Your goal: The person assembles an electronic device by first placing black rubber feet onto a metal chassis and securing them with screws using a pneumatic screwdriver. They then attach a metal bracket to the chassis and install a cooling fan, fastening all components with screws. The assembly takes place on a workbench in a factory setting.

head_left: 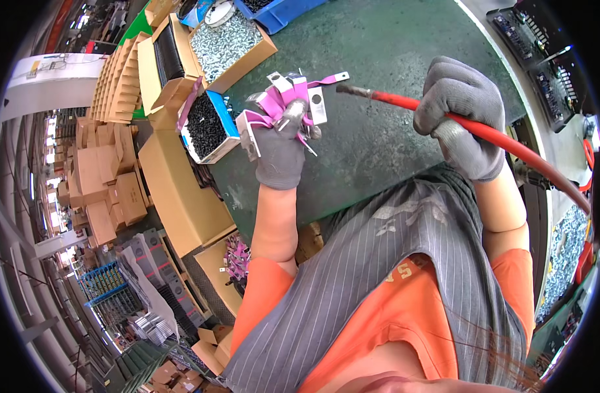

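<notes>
My left hand (pixel 280 147), in a grey work glove, is closed around a bunch of flat metal strips with purple sleeves (pixel 290 95). Their bare ends, some with holes, fan out past the fingers. My right hand (pixel 460 118), gloved alike, is wrapped round a red hose (pixel 503 137). A narrow metal nozzle (pixel 355 90) at the hose's end points left toward the strips, apart from them. Both hands are over the dark green tabletop (pixel 378 46).
Left of the table stand a carton of silvery screws (pixel 224 42) and a small box of black screws (pixel 211 124). A blue bin (pixel 287 13) sits at the far edge. More purple-sleeved parts (pixel 236 259) lie in a carton below my left arm. Electronic boards (pixel 535 52) are at far right.
</notes>
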The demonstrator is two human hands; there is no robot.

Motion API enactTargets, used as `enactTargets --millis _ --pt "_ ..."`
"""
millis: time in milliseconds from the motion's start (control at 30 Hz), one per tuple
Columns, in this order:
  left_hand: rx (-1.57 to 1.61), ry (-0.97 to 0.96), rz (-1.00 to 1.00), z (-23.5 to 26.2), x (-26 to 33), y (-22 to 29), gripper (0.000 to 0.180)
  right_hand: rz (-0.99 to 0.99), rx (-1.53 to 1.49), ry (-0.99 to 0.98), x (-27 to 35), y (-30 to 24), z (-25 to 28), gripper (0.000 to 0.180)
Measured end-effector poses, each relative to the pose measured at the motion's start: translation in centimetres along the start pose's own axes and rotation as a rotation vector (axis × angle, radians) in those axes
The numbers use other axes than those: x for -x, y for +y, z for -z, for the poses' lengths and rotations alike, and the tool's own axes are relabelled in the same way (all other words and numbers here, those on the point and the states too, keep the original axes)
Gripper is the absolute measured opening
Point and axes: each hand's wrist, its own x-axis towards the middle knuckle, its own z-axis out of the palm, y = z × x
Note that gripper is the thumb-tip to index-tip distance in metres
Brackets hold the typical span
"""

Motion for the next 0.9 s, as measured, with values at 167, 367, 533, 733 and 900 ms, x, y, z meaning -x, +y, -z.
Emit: enactTargets --millis 167,367,533,733,900 --pt "0.136 -0.048 0.061 0.7 0.1 -0.3 0.041 0.006 -0.183 0.094 0.1 -0.2 0.4 0.016" --pt "0.208 -0.034 0.127 0.4 0.2 -0.3 0.039 -0.024 -0.054 -0.045 -0.1 0.3 -0.1 0.017" --pt "0.272 0.04 0.159 1.3 -0.2 -0.5 0.034 -0.32 -0.442 0.195 -0.3 1.1 -1.1 0.02" --pt "0.336 0.274 0.112 1.7 -0.7 -0.5 0.026 -0.444 -0.499 0.138 -8.8 4.0 -3.2 0.019" --pt "0.349 0.341 -0.017 1.3 -0.9 0.6 0.024 -0.324 -0.498 0.006 -19.8 6.1 -8.9 0.031"
